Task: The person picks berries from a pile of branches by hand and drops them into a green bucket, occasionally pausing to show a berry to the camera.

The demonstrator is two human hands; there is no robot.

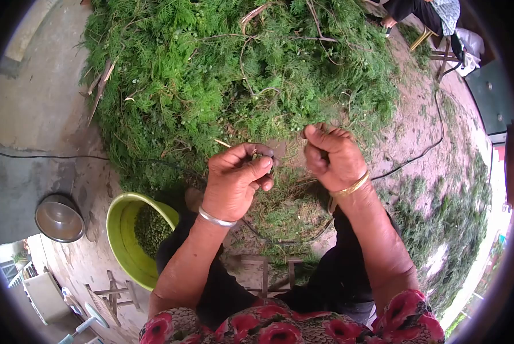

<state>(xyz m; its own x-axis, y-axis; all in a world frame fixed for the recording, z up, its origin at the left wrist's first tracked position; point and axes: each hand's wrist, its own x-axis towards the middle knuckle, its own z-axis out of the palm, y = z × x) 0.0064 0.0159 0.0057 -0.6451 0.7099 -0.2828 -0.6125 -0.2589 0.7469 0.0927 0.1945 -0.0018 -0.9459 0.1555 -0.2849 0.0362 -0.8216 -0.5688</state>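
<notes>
The left hand [234,180] pinches a small thin green sprig [255,153] between pressed fingers; the right hand [332,157], at three o'clock, is curled shut; the lime-green plastic basin [121,241] lies at seven o'clock.

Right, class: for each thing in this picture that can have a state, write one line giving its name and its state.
Left hand: pinching a small green sprig at the fingertips.
Right hand: closed in a fist, contents hidden.
Lime-green plastic basin: partly filled with small green bits.
Round steel bowl: upright; looks empty.
Big pile of green leafy branches: heaped on the ground.
</notes>
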